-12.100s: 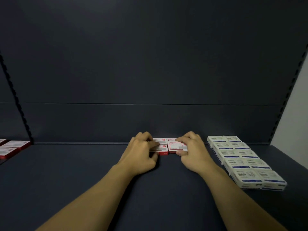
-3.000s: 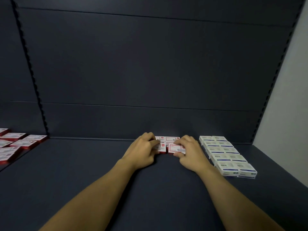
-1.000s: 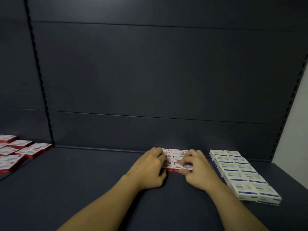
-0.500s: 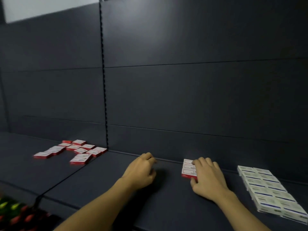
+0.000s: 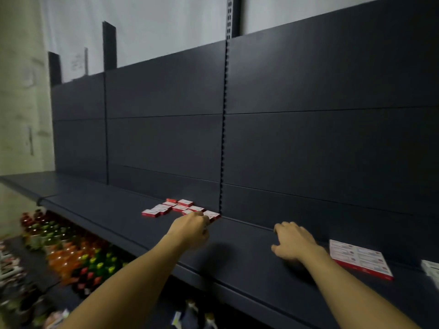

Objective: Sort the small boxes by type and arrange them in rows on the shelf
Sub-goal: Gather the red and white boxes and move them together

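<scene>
Swung away from the arranged red boxes [image 5: 361, 258]; left hand [image 5: 191, 230] now nearest, grip curled, touching the loose red boxes [image 5: 180, 208] just ahead.

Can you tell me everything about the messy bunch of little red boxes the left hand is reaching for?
The loose red boxes are small, flat packs that look like cardboard, with red sides and white printed tops. About nine lie flat, scattered at different angles, not in rows. They sit on the dark shelf near its back wall, just left of the notched upright. The left hand reaches the nearest box at its fingertips; whether it grips one cannot be told.
</scene>
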Tool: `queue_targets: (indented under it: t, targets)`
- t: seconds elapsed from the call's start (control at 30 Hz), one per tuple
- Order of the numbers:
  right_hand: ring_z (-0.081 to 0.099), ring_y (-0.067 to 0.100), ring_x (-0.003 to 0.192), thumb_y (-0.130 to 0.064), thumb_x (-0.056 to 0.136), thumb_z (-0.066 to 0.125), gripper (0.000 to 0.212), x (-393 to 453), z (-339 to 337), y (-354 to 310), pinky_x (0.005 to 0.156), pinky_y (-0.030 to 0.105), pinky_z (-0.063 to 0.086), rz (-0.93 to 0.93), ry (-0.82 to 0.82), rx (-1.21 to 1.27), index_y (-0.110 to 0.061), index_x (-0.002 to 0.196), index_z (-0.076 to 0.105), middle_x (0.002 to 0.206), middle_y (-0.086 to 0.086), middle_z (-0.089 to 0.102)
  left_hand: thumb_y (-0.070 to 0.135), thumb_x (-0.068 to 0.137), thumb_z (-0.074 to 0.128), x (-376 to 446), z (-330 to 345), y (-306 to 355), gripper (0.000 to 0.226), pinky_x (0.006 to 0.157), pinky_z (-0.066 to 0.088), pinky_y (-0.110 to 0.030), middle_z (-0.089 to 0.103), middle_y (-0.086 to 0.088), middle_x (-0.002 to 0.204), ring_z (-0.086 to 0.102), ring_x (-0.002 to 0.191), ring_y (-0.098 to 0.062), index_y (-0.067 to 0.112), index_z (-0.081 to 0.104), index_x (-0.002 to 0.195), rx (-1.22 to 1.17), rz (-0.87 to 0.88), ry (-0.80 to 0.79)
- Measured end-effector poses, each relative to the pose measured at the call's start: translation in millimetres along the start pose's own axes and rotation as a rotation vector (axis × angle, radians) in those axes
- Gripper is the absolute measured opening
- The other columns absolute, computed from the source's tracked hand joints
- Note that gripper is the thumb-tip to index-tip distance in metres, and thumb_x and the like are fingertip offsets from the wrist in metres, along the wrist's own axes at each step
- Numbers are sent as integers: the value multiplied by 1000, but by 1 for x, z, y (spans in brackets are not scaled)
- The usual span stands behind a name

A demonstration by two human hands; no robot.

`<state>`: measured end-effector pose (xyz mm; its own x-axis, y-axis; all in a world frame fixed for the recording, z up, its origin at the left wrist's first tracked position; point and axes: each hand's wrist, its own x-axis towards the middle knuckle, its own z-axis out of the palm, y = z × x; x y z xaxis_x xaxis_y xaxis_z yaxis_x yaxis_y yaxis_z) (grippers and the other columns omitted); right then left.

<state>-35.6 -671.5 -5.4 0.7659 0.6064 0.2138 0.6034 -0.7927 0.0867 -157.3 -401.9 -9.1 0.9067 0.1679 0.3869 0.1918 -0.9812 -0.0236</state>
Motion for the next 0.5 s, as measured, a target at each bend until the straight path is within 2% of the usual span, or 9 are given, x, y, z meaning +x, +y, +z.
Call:
queue_targets:
  t: [0.1, 0.2, 0.33, 0.5]
  targets:
    - [49, 26, 119, -45, 92, 56, 49, 8, -12, -44, 95, 37, 42, -4, 18, -2, -13, 129, 51, 129, 6, 53, 39, 93, 55, -16, -13, -40, 36, 84, 56, -41, 60, 0, 125, 62, 109, -24, 19, 65, 122, 4, -27, 2]
    - [50, 27, 119, -43, 91, 56, 48, 16, -24, -87, 94, 39, 42, -19, 48, 2, -12, 128, 51, 128, 7, 53, 45, 92, 42, -27, -19, -78, 41, 83, 56, -41, 60, 2, 122, 61, 110, -23, 23, 64, 119, 45, -10, -12]
    - [49, 27, 120, -42, 90, 56, 46, 27, -34, -140, 95, 39, 42, -39, 91, -21, -12, 125, 52, 127, 8, 54, 36, 95, 53, -40, -26, -117, 34, 85, 54, -38, 57, -1, 125, 59, 108, -22, 19, 64, 122, 44, -64, 1]
    - [50, 28, 120, -40, 89, 57, 45, 39, -42, -189, 96, 40, 43, -28, 131, -36, -11, 124, 53, 127, 8, 55, 37, 97, 54, -48, -28, -161, 38, 79, 51, -32, 55, -1, 125, 59, 107, -21, 19, 60, 129, 23, -70, 4]
